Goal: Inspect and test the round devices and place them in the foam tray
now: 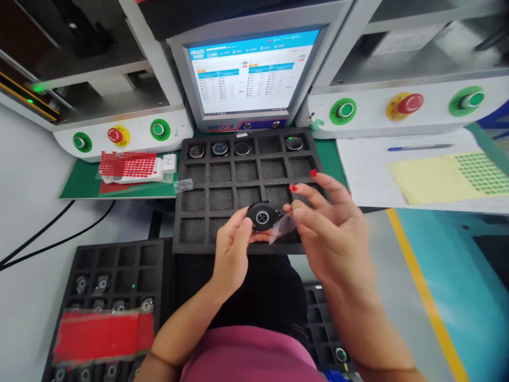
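Note:
My left hand (234,244) grips a round black smartwatch body (260,216) by its edge, its back with the ring-shaped sensor facing up. Close on its right side, my right hand (334,228) pinches a thin clear film (283,227) between thumb and index finger. The film hangs at the watch's right edge; whether it still sticks there I cannot tell. Red shows on two spread fingertips of that hand. Beneath both hands lies a black foam tray (193,201) of square pockets, with several watch bodies (220,149) in its far row.
A lit monitor (254,74) stands behind the tray, between panels with green buttons and red emergency stops (410,104). Red label sheets (129,165) lie left; a pen (420,147) and yellow sheet (425,178) lie right. Another foam tray with watches (119,257) is lower left.

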`<state>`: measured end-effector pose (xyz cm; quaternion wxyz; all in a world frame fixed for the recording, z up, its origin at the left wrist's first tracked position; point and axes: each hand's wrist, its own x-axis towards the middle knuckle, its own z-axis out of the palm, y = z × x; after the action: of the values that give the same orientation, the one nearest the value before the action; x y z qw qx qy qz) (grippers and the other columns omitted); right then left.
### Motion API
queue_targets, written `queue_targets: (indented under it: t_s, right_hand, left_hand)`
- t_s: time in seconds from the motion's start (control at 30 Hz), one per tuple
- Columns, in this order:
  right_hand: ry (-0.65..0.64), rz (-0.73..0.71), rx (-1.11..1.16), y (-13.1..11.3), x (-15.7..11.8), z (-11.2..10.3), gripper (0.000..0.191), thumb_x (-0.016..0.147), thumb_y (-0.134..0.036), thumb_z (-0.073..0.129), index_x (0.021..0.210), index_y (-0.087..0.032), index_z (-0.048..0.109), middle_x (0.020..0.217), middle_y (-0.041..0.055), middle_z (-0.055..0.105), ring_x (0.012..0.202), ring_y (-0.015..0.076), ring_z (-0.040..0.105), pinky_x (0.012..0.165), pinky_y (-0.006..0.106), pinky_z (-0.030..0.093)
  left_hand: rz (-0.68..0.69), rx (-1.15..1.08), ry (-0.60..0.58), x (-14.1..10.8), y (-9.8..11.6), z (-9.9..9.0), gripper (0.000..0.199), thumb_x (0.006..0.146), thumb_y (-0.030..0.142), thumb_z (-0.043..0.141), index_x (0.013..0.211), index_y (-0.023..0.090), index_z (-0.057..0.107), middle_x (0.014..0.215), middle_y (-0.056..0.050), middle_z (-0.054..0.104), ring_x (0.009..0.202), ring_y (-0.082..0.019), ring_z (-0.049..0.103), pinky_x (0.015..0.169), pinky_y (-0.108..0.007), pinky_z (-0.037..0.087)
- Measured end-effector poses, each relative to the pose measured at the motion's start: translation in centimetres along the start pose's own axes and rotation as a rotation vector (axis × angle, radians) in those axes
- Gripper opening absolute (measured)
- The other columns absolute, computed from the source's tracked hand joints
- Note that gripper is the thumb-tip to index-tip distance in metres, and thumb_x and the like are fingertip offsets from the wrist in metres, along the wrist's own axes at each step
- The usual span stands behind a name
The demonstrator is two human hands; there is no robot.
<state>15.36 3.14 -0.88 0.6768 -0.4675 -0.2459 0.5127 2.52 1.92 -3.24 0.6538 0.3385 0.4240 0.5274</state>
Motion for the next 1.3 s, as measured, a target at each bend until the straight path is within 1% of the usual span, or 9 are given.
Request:
queue_targets:
  t_s: [0.13,0.2,0.3,0.47,0.77,0.9,1.03,1.17,1.3]
  right_hand:
    - [0.173,0.006,0.098,1.8,-1.4,1.7,0.052,0.054,-0.018,0.084,0.099,-0.024,0.059,0.090,-0.0043,0.068,0.077,0.0113,0.068,0.083,0.032,0.062]
    - [0.217,0.018,0.129,2.1,-1.9,2.2,0.053,0.054,-0.018,0.085,0.098,-0.023,0.057,0.091,-0.0043,0.068,0.081,0.0123,0.069,0.088,0.034,0.062]
    - [0.244,0.085,0.165,2.2,-2.3,2.7,0.059,0.050,-0.017,0.087,0.100,-0.022,0.057,0.091,-0.0041,0.069,0.084,0.0137,0.071,0.088,0.032,0.061]
    - [0.290,0.122,0.204,2.3,-2.3,3.3,0.063,0.046,-0.018,0.088,0.100,-0.022,0.056,0.090,-0.0040,0.069,0.080,0.0139,0.072,0.077,0.027,0.060]
    - [0.280,0.081,0.187,3.2,-2.5,3.8,0.059,0.050,-0.018,0.087,0.100,-0.022,0.055,0.092,-0.0033,0.068,0.079,0.0142,0.072,0.073,0.026,0.058]
    - [0.291,0.091,0.200,3.5,-2.3,3.9,0.061,0.049,-0.017,0.087,0.101,-0.022,0.055,0.093,-0.0034,0.067,0.080,0.0139,0.072,0.075,0.026,0.058]
    - [0.287,0.084,0.188,3.7,-2.3,3.8,0.061,0.050,-0.018,0.087,0.101,-0.023,0.053,0.096,-0.0036,0.065,0.080,0.0135,0.072,0.075,0.026,0.059]
    - [0.269,0.037,0.144,4.3,-2.5,3.8,0.058,0.054,-0.021,0.086,0.101,-0.023,0.052,0.099,-0.0029,0.063,0.083,0.0132,0.071,0.080,0.029,0.059]
    - [0.275,-0.122,0.077,5.4,-2.5,3.6,0.051,0.061,-0.018,0.083,0.101,-0.024,0.052,0.100,-0.0038,0.061,0.073,0.0070,0.064,0.085,0.028,0.058]
  left_hand:
    - [0.123,-0.117,0.058,-0.8,-0.6,0.3,0.033,0.094,0.046,0.068,0.104,0.015,0.073,0.093,-0.007,0.079,0.077,-0.018,0.077,0.072,-0.025,0.064]
    - [0.169,-0.161,0.072,-1.1,-0.9,0.4,0.029,0.094,0.043,0.068,0.107,0.018,0.074,0.102,-0.006,0.080,0.084,-0.016,0.077,0.077,-0.022,0.063]
    - [0.216,-0.220,0.062,-1.5,-1.3,0.6,0.023,0.097,0.037,0.066,0.112,0.022,0.076,0.112,-0.004,0.079,0.094,-0.013,0.076,0.087,-0.019,0.060]
    - [0.244,-0.254,0.042,-1.7,-1.6,0.8,0.023,0.101,0.031,0.060,0.116,0.024,0.077,0.114,-0.004,0.078,0.106,-0.012,0.074,0.097,-0.019,0.057]
    - [0.253,-0.233,0.113,-1.6,-1.9,0.7,0.029,0.099,0.032,0.055,0.114,0.017,0.075,0.115,-0.010,0.077,0.109,-0.021,0.073,0.095,-0.030,0.060]
    - [0.192,-0.159,0.106,-1.6,-1.7,0.6,0.030,0.091,0.036,0.067,0.113,0.017,0.072,0.117,-0.011,0.076,0.112,-0.025,0.072,0.099,-0.035,0.058]
    - [0.157,-0.090,0.145,-1.6,-1.9,0.6,0.035,0.089,0.043,0.073,0.114,0.018,0.070,0.117,-0.010,0.075,0.112,-0.024,0.072,0.100,-0.035,0.057]
    - [0.160,-0.053,0.213,-1.3,-2.3,0.7,0.031,0.091,0.044,0.072,0.110,0.019,0.072,0.111,-0.008,0.077,0.104,-0.021,0.074,0.094,-0.031,0.059]
    - [0.173,-0.013,0.264,-1.1,-2.3,0.6,0.030,0.092,0.045,0.070,0.105,0.018,0.074,0.109,-0.008,0.077,0.099,-0.019,0.075,0.086,-0.028,0.061]
